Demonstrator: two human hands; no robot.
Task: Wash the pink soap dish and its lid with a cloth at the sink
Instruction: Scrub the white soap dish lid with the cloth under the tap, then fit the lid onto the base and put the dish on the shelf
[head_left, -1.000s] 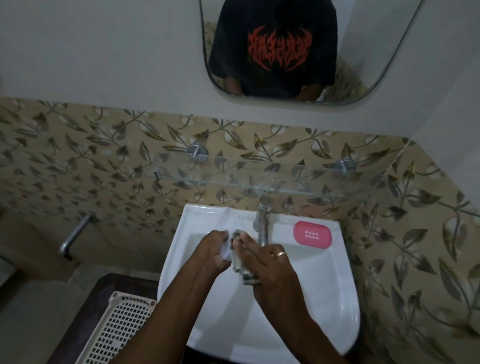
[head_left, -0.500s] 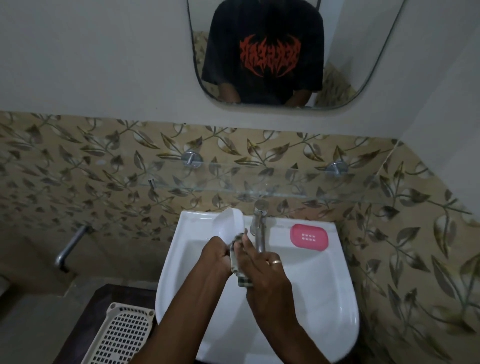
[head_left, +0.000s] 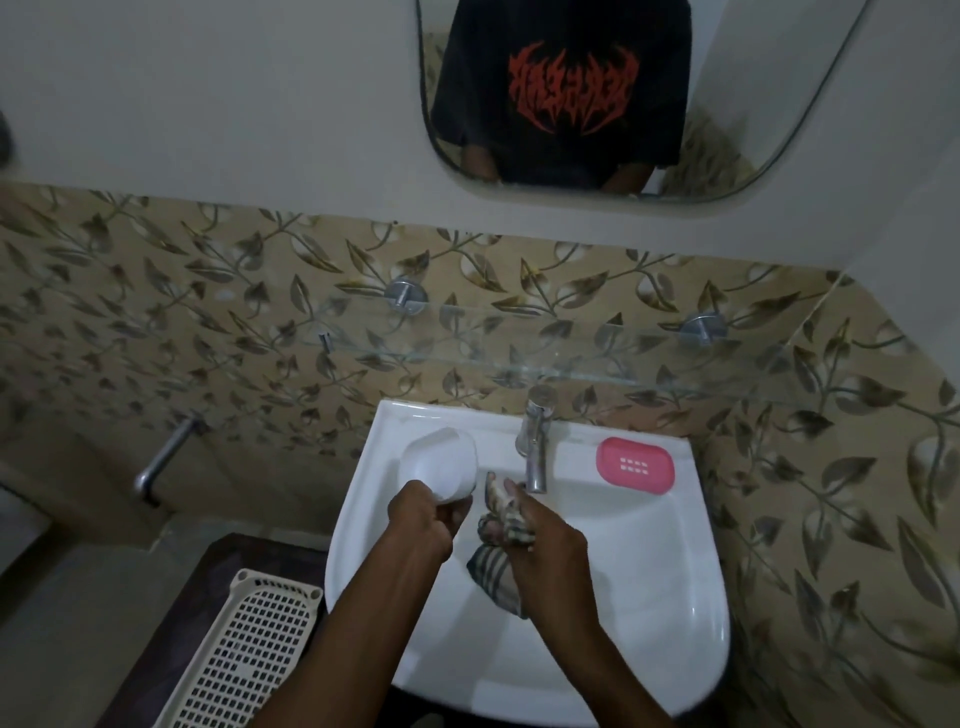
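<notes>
My left hand (head_left: 423, 519) grips the near end of a white, oval soap dish lid (head_left: 439, 464) and holds it tilted up over the left side of the white sink (head_left: 670, 582), its hollow side facing me. A striped, checked cloth (head_left: 496, 569) is bunched in my right hand (head_left: 545, 540), just right of the lid and apart from it, below the tap. The pink soap dish (head_left: 635, 465) with small drain slots lies flat on the sink's back right ledge, untouched.
A chrome tap (head_left: 535, 441) stands at the sink's back centre, close above my right hand. A glass shelf (head_left: 467, 353) runs along the leaf-patterned tiles above. A cream perforated basket (head_left: 244, 649) sits on a dark surface at lower left. A mirror hangs above.
My hands were pressed together rubbing the lid with the cloth. They have come apart: the left hand has lifted the lid up and to the left, and the cloth stays in the right hand.
</notes>
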